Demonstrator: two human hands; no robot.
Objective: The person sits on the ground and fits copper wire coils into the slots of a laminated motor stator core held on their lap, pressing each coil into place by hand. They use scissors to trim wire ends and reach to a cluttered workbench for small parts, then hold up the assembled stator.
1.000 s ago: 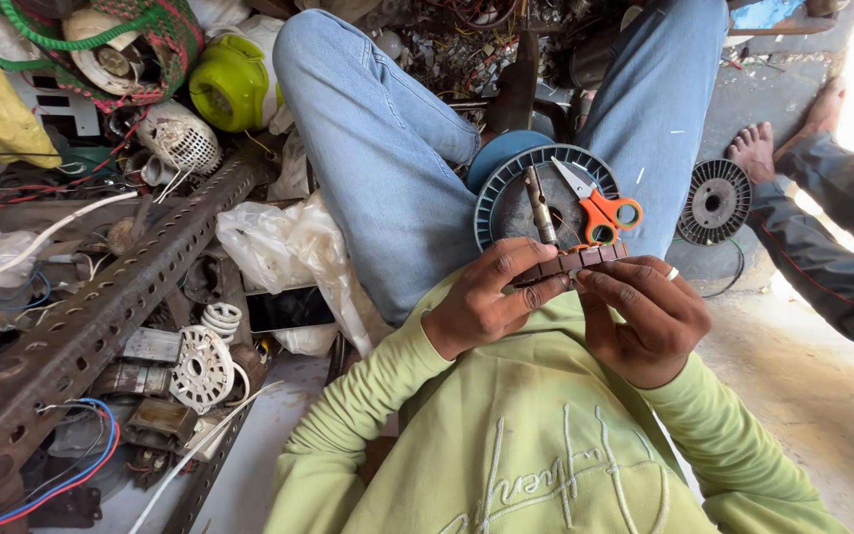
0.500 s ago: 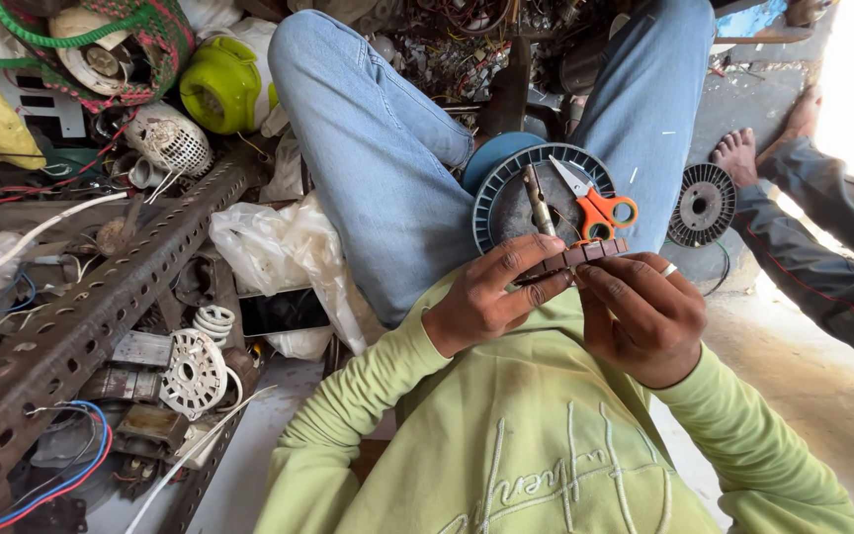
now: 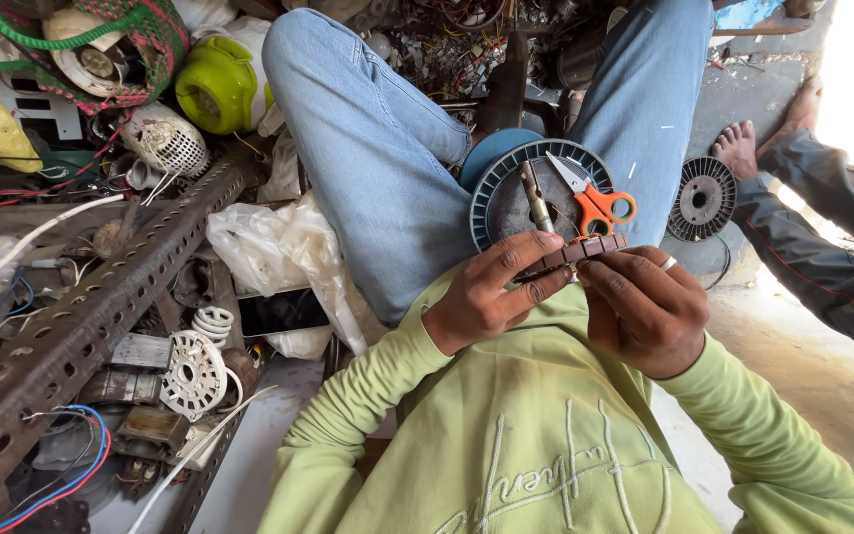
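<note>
This is a small repair workshop for electric motors and fans, worked seated on the floor (image 3: 822, 396). Scrap crowds the left side: a perforated steel angle bar (image 3: 81, 326), white plastic fan parts (image 3: 188, 374), loose red and blue wires (image 3: 61, 485) and a green basket (image 3: 101, 49) of old parts. Orange-handled scissors (image 3: 600, 206) lie on a blue wire spool (image 3: 506, 178).

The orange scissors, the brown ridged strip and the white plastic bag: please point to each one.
orange scissors (image 3: 600, 206), head view, on the orange handle loops.
brown ridged strip (image 3: 577, 252), head view, on its middle, between the two hands.
white plastic bag (image 3: 274, 247), head view, on its crumpled middle.
</note>
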